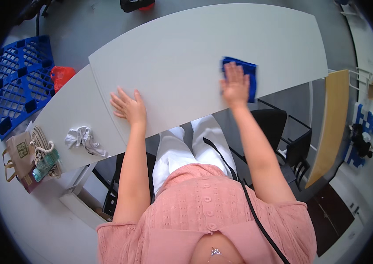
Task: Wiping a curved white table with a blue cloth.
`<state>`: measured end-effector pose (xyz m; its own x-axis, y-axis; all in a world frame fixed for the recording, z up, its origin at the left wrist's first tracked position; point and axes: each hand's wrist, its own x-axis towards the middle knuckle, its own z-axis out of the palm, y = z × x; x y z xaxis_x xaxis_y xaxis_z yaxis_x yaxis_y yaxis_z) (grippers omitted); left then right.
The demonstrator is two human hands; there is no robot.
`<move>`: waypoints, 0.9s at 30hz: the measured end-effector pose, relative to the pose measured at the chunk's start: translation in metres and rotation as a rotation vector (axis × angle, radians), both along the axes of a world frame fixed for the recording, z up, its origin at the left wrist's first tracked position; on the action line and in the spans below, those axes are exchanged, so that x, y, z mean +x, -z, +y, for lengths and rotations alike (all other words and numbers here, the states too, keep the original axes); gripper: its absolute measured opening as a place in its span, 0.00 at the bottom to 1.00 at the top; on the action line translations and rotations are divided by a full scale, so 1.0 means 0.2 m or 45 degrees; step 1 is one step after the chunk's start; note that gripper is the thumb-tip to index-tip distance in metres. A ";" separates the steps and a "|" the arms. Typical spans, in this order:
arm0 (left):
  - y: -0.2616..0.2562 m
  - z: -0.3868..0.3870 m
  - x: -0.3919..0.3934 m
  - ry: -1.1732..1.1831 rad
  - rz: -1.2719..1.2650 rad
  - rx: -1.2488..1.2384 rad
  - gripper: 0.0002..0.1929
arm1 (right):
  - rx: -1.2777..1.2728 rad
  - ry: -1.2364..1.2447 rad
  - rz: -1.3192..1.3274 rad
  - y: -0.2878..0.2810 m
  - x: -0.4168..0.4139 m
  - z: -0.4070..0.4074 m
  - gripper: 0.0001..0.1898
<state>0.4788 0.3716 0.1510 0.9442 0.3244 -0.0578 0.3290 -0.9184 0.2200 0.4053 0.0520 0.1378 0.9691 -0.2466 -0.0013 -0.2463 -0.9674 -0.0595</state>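
Note:
A folded blue cloth [252, 79] lies on the white table [179, 66], right of its middle. My right hand [236, 82] rests flat over the cloth's left part, fingers pointing away from me; the cloth shows past the fingertips and to the right. Bare tabletop is under my left hand [129, 107], which lies palm down with spread fingers, just right of the seam between two table sections. Left of that seam sits a crumpled white and grey cloth [85, 140], apart from both hands.
At the table's left end are a teal bottle [45, 165], a striped rope-handled bag [39, 138] and a paper bag [20, 153]. Beyond the left edge stand a blue plastic pallet [21, 79] and a red bag [61, 77]. Black chairs [270, 127] stand below the near edge.

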 end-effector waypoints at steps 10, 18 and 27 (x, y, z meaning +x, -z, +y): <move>0.08 -0.09 0.04 -0.163 -0.079 0.281 0.32 | -0.044 0.518 -0.061 0.09 0.24 -1.17 0.31; 0.06 -0.12 0.04 -0.152 -0.108 0.260 0.29 | -0.113 0.264 -0.174 0.17 0.84 -0.84 0.35; 0.08 -0.13 0.05 -0.218 -0.134 0.208 0.25 | 0.601 -1.094 -0.023 -0.10 0.65 0.70 0.24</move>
<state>0.4884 0.3455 0.1354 0.8729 0.4767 0.1043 0.4655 -0.8775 0.1148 0.5351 0.1926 0.1577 0.8195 0.5647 0.0976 0.5351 -0.6930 -0.4831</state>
